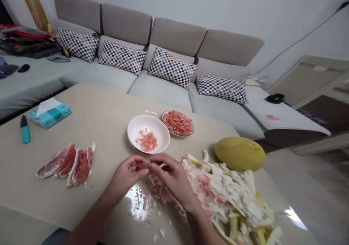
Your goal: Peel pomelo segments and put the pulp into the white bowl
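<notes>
My left hand [131,174] and my right hand [173,177] meet above the table, just in front of a white bowl [133,137] with some pink pomelo pulp in it. Pinched between the fingertips of both is a small piece of reddish pomelo pulp [148,167], partly covered by the fingers. Beneath the hands lie pink membrane scraps [160,190] and scattered seeds [140,199]. Behind the bowl, a dark-rimmed plate [193,131] is heaped with pomelo pulp. Several unpeeled-membrane pomelo segments [69,165] rest to the left.
At right, a large pile of white and yellow peel [231,194] spreads beside a whole yellow pomelo [240,154]. A knife with a teal handle [25,133] and a blue tissue pack [51,115] lie at the table's left. A sofa [163,88] with patterned cushions stands beyond.
</notes>
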The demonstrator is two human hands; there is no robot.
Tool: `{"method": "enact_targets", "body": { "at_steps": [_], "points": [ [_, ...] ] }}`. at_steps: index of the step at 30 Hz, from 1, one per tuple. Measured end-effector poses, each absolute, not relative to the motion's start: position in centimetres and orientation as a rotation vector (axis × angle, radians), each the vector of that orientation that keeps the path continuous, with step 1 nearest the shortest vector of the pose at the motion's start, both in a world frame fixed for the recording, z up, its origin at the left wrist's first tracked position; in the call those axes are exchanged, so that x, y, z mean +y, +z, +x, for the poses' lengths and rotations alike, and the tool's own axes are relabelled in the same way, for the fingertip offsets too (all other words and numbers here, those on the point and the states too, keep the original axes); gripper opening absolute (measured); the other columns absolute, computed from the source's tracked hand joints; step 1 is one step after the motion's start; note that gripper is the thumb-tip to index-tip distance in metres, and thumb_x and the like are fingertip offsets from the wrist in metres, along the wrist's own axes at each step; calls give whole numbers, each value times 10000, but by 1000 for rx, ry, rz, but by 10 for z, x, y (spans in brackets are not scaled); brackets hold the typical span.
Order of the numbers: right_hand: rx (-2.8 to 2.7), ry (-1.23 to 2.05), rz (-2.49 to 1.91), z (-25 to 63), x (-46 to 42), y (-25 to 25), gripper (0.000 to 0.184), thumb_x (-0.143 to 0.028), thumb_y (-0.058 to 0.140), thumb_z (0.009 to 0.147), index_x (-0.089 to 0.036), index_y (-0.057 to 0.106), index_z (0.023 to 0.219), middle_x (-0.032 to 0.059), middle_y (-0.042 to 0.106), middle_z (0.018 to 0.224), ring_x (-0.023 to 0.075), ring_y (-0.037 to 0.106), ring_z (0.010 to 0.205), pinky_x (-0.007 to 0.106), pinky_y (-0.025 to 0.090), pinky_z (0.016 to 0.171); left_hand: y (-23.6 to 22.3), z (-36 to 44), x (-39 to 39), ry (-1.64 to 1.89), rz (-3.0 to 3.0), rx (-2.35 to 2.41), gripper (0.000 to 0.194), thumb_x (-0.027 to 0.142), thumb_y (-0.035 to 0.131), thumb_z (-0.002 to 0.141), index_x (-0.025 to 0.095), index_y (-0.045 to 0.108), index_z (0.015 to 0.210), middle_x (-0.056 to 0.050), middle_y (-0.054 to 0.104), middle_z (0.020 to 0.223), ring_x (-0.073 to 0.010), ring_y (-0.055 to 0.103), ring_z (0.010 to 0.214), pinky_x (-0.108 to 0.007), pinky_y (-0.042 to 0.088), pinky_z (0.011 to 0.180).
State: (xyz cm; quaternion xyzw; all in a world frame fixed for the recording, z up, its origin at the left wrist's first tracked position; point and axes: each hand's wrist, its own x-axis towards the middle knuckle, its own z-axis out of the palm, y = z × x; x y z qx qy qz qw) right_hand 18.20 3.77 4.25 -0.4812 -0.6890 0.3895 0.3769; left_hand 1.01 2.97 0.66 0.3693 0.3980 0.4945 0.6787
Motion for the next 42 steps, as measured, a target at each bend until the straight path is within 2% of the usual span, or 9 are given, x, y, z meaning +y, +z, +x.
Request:
{"method": "enact_targets", "body": {
  "at_steps": [4, 10, 14, 18, 22, 25, 30, 42],
  "points": [
    [-1796, 938, -1195, 182, 38, 41, 120, -262, 633, 875, -240, 738, 930, 56, 701, 957, 192, 652, 855, 276, 498, 677, 3, 10, 30, 1050, 880, 865, 260, 260, 782, 713, 168, 660, 922, -52, 699, 905, -204, 651, 914, -308, 486, 845],
    [-1843, 940, -1300, 186, 38, 40, 97, -158, 614, 780, -212, 689, 753, 4, 652, 736, 147, 593, 658, 239, 438, 580, 6, 10, 30, 960, 981, 879, 215, 235, 759, 707, 153, 671, 886, -31, 674, 816, -182, 637, 813, -284, 481, 781],
    [-1764, 1105, -1364, 191, 36, 37, 118, -119, 562, 722, -191, 654, 703, -12, 630, 682, 138, 574, 629, 227, 428, 574, 10, 10, 29, 868, 1057, 892, 160, 222, 727, 715, 150, 673, 847, -20, 649, 758, -171, 619, 751, -267, 464, 722],
    [-1591, 1294, -1346, 198, 35, 30, 77, -190, 569, 774, -187, 624, 720, -25, 586, 628, 130, 540, 582, 229, 420, 553, 12, 9, 29, 821, 1069, 903, 169, 199, 694, 721, 155, 674, 883, -26, 653, 792, -178, 617, 776, -272, 454, 731],
    [-1612, 1265, -1313, 203, 34, 29, 89, -263, 614, 823, -189, 661, 805, -3, 624, 720, 143, 564, 651, 242, 439, 597, 12, 8, 29, 804, 1062, 916, 186, 201, 693, 715, 154, 668, 894, -23, 643, 783, -179, 607, 769, -280, 446, 732],
    [-1782, 1133, -1303, 203, 32, 32, 61, -210, 637, 812, -207, 695, 831, 12, 658, 790, 153, 594, 699, 249, 442, 622, 12, 9, 29, 778, 1081, 909, 173, 199, 689, 721, 154, 668, 887, -22, 644, 799, -177, 602, 776, -278, 441, 735],
    [-1940, 945, -1351, 200, 29, 31, 103, -132, 611, 787, -209, 662, 741, 2, 638, 731, 147, 577, 665, 253, 436, 624, 11, 10, 29, 750, 1104, 899, 145, 156, 655, 724, 151, 664, 869, -5, 619, 780, -158, 583, 752, -260, 430, 711],
    [-2000, 928, -1339, 200, 27, 33, 156, -73, 552, 735, -185, 659, 737, 0, 640, 722, 132, 563, 660, 231, 414, 621, 9, 9, 30, 710, 1106, 875, 138, 137, 673, 722, 139, 649, 858, 7, 587, 784, -133, 547, 753, -242, 409, 703]
  ]
}}
